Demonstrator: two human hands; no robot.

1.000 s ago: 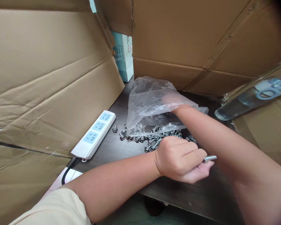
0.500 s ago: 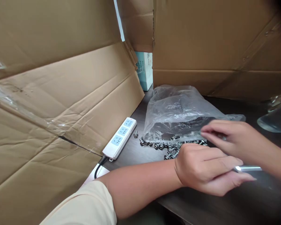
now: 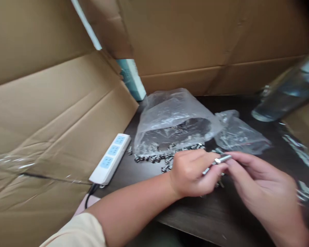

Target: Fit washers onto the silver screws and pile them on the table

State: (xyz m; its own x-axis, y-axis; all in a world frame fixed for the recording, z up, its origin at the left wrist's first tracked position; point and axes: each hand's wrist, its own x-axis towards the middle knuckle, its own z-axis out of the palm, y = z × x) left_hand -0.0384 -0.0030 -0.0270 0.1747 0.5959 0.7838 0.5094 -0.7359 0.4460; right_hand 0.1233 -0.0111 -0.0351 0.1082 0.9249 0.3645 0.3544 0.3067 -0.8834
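Note:
My left hand [image 3: 195, 171] is closed, gripping a short shiny metal rod [image 3: 223, 159] between thumb and forefinger. A thinner silver piece [image 3: 206, 171] shows between the same fingers. On the rod's other end, the thumb and forefinger of my right hand [image 3: 260, 185] are pinched together; anything else inside that pinch is hidden. Behind my left hand, a pile of flanged bolts [image 3: 167, 164] spills from the mouth of a large clear plastic bag [image 3: 170, 109]. Right of it lies a smaller clear bag [image 3: 242, 133] with metal parts inside.
A white power strip [image 3: 110, 157] lies at the left, with a single bolt [image 3: 130, 150] beside it. Cardboard walls [image 3: 67, 113] enclose the left and back. A clear bottle [image 3: 280, 92] leans at the right, and a teal box [image 3: 132, 79] stands in the corner.
My right hand has come from the bolts by the bag to the rod in my left hand. The view has swung right, bringing the smaller bag and more of the bottle into sight.

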